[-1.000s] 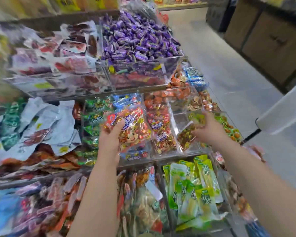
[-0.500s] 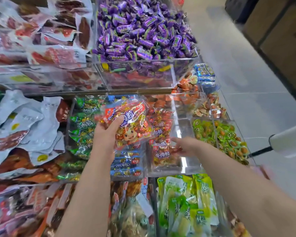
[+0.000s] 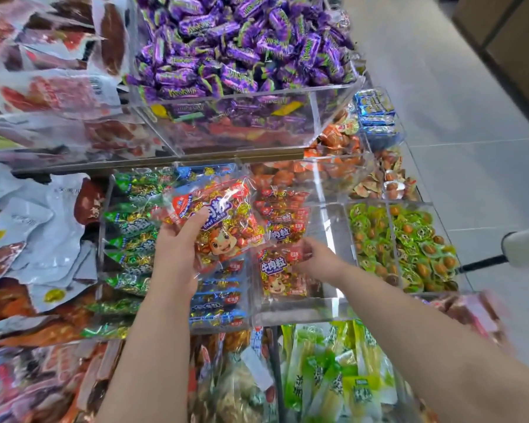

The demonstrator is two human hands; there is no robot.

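At the centre of the frame the left hand (image 3: pixel 177 254) holds a red beef-cube bag (image 3: pixel 223 221) up in front of the shelves, thumb across its face and fingers behind. Just to its right, the right hand (image 3: pixel 321 259) pinches the upper corner of a second red bag (image 3: pixel 280 276) lying in a clear bin (image 3: pixel 300 309). Purple sweets (image 3: pixel 242 47) fill the tray above, and green packets (image 3: pixel 403 245) sit at right.
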